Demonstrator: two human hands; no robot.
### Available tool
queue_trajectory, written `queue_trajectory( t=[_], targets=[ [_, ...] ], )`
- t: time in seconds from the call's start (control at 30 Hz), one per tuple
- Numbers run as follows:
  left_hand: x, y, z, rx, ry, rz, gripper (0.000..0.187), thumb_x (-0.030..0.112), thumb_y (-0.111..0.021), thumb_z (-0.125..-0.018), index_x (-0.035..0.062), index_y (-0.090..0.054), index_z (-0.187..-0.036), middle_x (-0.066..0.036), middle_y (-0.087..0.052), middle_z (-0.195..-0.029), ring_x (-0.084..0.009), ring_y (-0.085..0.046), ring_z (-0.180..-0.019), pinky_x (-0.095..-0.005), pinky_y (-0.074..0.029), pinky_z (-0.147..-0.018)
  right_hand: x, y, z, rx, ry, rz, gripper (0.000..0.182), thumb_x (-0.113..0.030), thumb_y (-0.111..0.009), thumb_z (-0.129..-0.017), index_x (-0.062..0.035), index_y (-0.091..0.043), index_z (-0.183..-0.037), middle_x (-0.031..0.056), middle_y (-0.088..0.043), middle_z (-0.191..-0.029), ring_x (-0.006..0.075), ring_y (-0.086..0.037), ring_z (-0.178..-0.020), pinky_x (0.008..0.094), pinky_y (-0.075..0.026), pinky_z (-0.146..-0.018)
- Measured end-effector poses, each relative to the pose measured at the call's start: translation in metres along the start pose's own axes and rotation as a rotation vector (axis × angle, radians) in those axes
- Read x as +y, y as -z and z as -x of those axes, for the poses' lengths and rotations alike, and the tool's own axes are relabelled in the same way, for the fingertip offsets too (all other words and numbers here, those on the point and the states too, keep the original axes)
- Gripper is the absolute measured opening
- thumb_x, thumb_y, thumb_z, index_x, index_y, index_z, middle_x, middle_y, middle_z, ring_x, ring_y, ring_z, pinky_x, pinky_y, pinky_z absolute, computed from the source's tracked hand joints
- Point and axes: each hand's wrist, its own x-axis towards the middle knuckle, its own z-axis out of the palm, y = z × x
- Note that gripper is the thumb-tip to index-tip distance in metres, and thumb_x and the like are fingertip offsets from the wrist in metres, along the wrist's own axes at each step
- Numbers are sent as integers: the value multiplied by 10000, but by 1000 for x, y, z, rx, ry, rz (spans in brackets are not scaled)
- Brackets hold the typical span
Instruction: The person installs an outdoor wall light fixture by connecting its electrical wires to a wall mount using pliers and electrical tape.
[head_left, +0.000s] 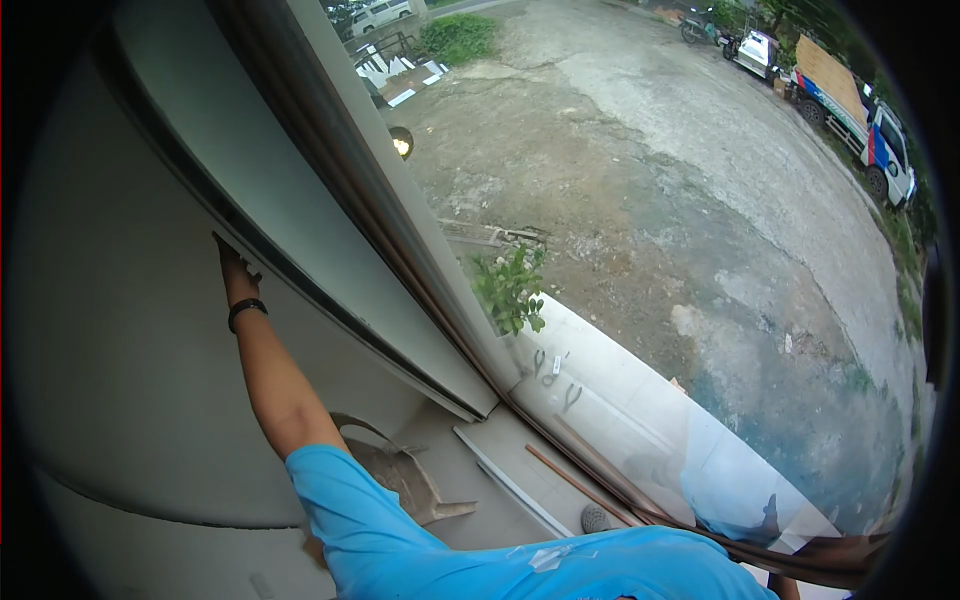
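Note:
My left arm, in a blue sleeve with a dark wristband, reaches up and left. My left hand [240, 264] is at the dark lower edge of a long pale panel [285, 150], beside the smooth grey wall [130, 290]. Its thumb points upward and the other fingers are bent around something small and pale that I cannot make out. Shadow hides part of the hand. My right hand does not show clearly; only dark brown shapes appear low at the right. Past the panel runs a brown metal frame [340, 150] with a glass pane [640, 420].
A brown plastic chair or stool [400, 480] stands below my arm. Pale strips [515, 485] and a brown rod [580, 485] lie on the floor along the frame. Outside are a leafy plant [512, 290], rough paved ground [640, 200] and a parked truck [850, 110].

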Motion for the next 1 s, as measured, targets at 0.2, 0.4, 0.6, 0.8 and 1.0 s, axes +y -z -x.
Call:
queue_trajectory(
  t=[0.2, 0.4, 0.6, 0.8, 1.0],
  targets=[
    [-6, 0, -17, -14, 10, 35, 992, 851, -349, -952, 277, -59, -1706, -132, -65, -1772, -389, -38, -1623, -727, -108, -1187, 5, -16, 1, 0, 10, -48, 467, -343, -676, -1011, -142, -623, -1428, 98, -542, -1501, 351, -431, -1428, 556, -354, -1167],
    [3, -10, 18, -1, -13, 8, 1007, 869, -347, -938, 282, -66, -1707, -124, -71, -1774, -383, -36, -1624, -722, -106, -1179, 6, -34, 10, -16, 28, -99, 461, -341, -676, -1010, -140, -626, -1421, 101, -550, -1486, 350, -441, -1414, 552, -361, -1159],
    [13, -15, 40, -26, -32, -33, 1082, 913, -313, -907, 240, -36, -1707, -129, -42, -1777, -389, -28, -1624, -712, -92, -1181, 12, -58, 15, -30, 27, -149, 456, -340, -677, -1009, -137, -630, -1414, 103, -558, -1471, 349, -452, -1400, 548, -368, -1151],
    [28, -14, 39, 16, 3, -33, 1127, 921, -287, -905, 183, 11, -1703, -158, -14, -1772, -408, -20, -1621, -699, -108, -1198, 20, -76, 24, -38, 27, -198, 451, -338, -678, -1008, -134, -633, -1407, 106, -566, -1456, 349, -463, -1386, 543, -376, -1143],
    [32, -11, 34, 1, 45, -30, 1114, 916, -282, -909, 200, 36, -1701, -159, 21, -1771, -431, -1, -1616, -685, -119, -1210, 32, -92, 34, -50, 20, -248, 445, -336, -679, -1007, -131, -637, -1400, 108, -575, -1440, 348, -473, -1372, 539, -383, -1135]
  ],
)
